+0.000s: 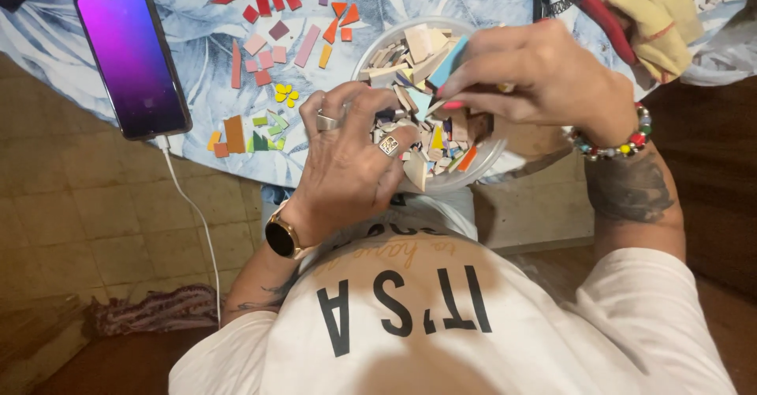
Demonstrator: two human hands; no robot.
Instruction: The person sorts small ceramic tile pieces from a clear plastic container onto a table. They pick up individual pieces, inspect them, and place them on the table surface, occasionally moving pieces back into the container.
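Two hands sort through a clear bowl [371,54] of broken tile pieces.

Nearest, the left hand [351,158], wearing rings and a watch, rests curled on the bowl's near rim, fingers dipped among the tile pieces [418,76]; whether it pinches one cannot be told. Just beyond, the right hand [536,76], with a beaded bracelet, pinches a light blue tile shard [448,62] over the bowl. Farther off, loose coloured tiles [272,36] lie on the patterned cloth [205,16], beside a lit phone [132,60] with a white cable; red-handled nippers [591,5] lie at the far right.
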